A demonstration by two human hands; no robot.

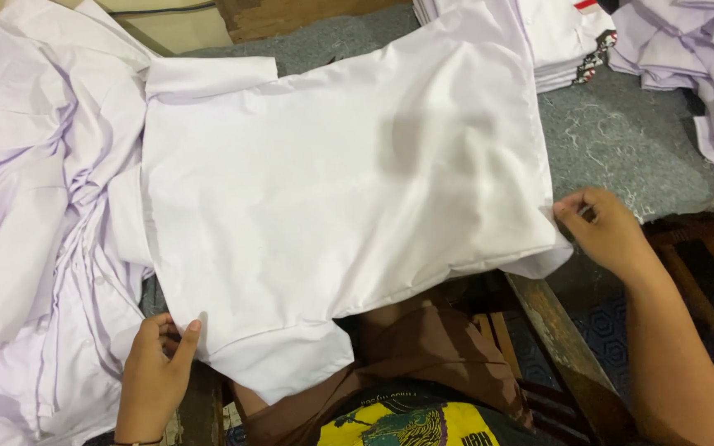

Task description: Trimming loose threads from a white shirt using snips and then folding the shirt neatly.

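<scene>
Loose pile: a heap of crumpled white garments fills the left side of the table, unfolded and rumpled, overlapping one another.
Left hand: the left hand sits at the near left edge, thumb on top of the cloth and fingers tucked under it. The grip is narrow, pinching the shoulder edge of the spread shirt just above the near sleeve, which looks like a way to keep that side taut.
Spread shirt: a white short-sleeved shirt lies flat across the middle of the table, collar end toward the left, hem toward the right. The far sleeve lies flat on the table; the near sleeve hangs over the table's near edge above the person's lap.
Table: the table has a grey felt-like cover, bare to the right of the shirt, with loose threads scattered on it.
Right hand: the right hand is at the shirt's hem corner, fingers curled in a narrow grip on the fabric edge, seemingly pulling it flat against the left hand's hold.
Folded stack: a neat stack of folded white shirts rests at the far edge, apart from the loose pile.
Far right: more loose white fabric lies bunched at the table's right end.
</scene>
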